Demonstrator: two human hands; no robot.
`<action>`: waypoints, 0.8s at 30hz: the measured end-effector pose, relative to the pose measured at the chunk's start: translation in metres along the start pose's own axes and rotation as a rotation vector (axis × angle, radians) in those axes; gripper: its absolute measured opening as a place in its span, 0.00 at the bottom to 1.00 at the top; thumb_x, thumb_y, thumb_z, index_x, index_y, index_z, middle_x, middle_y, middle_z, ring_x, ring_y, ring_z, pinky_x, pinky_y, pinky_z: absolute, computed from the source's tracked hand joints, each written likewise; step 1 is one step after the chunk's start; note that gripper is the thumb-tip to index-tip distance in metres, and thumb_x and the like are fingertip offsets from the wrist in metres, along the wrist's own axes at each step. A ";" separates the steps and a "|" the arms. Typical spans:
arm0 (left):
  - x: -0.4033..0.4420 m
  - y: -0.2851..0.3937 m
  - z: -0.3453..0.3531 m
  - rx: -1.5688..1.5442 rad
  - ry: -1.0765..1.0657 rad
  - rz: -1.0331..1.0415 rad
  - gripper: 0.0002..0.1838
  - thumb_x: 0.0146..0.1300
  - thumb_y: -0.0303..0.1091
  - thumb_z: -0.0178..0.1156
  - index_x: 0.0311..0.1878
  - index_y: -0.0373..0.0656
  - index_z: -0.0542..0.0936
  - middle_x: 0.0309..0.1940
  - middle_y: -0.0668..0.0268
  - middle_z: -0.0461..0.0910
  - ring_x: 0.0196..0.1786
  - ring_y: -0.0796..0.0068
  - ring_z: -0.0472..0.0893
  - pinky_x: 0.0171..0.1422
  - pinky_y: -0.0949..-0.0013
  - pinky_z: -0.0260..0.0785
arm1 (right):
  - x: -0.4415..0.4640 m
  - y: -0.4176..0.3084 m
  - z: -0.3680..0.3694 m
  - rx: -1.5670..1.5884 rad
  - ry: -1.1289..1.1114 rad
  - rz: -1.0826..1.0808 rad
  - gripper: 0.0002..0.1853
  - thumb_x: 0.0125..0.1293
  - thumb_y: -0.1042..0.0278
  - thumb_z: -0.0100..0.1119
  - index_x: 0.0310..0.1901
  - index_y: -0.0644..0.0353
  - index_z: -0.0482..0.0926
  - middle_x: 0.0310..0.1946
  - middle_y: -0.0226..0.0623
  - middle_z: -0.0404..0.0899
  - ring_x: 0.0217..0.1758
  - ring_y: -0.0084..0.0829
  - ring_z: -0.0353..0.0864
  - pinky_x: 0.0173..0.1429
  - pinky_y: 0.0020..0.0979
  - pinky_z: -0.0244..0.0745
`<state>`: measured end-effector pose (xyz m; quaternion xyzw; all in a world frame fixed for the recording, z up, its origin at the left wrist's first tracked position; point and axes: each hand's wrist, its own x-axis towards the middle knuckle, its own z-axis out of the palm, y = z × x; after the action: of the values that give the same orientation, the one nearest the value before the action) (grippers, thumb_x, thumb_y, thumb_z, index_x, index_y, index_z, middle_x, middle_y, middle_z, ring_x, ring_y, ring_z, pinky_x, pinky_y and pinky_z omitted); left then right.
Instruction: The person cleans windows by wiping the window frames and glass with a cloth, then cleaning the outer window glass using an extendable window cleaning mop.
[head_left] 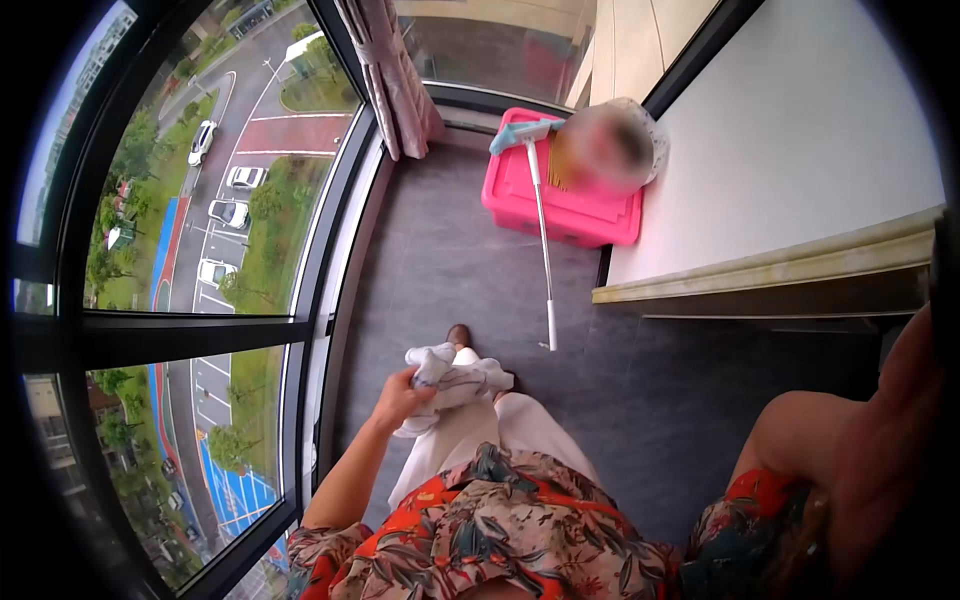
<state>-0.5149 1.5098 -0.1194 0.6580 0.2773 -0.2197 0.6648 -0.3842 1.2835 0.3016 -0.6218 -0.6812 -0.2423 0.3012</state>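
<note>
- Left hand (405, 397), seven o'clock: fingers are pinching rumpled cloth (450, 380).
- Right arm (800, 430), four o'clock, is bending; fingers, cannot tell.
- Squeegee (543, 225) is leaning on pink box (590, 222), one o'clock.

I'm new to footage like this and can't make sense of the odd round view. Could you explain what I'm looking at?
Happily. There is no machine here, just a person using bare hands. The single picture comes from a camera worn on the head, looking forward and down, so you see their own body at the bottom.

The left hand holds a crumpled pale cloth. The right arm is raised at the right edge; its hand can't be made out clearly.

On the dark floor ahead sits a pink box. A long-handled wiper rests its blue head on the lid, beside something blurred. To the left, a tall window looks down on parked cars.
</note>
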 end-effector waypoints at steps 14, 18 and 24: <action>0.115 0.101 0.033 -1.181 -0.223 -0.336 0.15 0.66 0.38 0.49 0.52 0.39 0.70 0.43 0.61 0.77 0.43 0.67 0.78 0.48 0.62 0.72 | -0.248 0.195 0.218 0.796 -0.183 1.560 0.29 0.59 0.68 0.60 0.62 0.60 0.63 0.43 0.35 0.75 0.38 0.19 0.72 0.39 0.22 0.70; 0.114 0.108 0.058 -1.536 -0.307 -0.296 0.20 0.67 0.40 0.47 0.59 0.45 0.64 0.53 0.61 0.72 0.54 0.62 0.74 0.59 0.57 0.66 | -0.347 0.172 0.310 0.750 -0.340 1.937 0.35 0.60 0.58 0.60 0.66 0.57 0.56 0.59 0.42 0.64 0.50 0.32 0.74 0.48 0.33 0.73; 0.134 0.073 0.104 -1.790 -0.177 -0.156 0.28 0.67 0.47 0.46 0.66 0.44 0.57 0.61 0.60 0.67 0.61 0.59 0.69 0.66 0.54 0.59 | -0.372 0.156 0.355 1.646 0.304 2.235 0.27 0.63 0.50 0.55 0.56 0.63 0.69 0.48 0.39 0.75 0.49 0.31 0.76 0.47 0.31 0.74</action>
<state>-0.3583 1.4182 -0.1541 -0.1454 0.3363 -0.0160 0.9303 -0.2511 1.2893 -0.2191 -0.4440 0.2635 0.5240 0.6774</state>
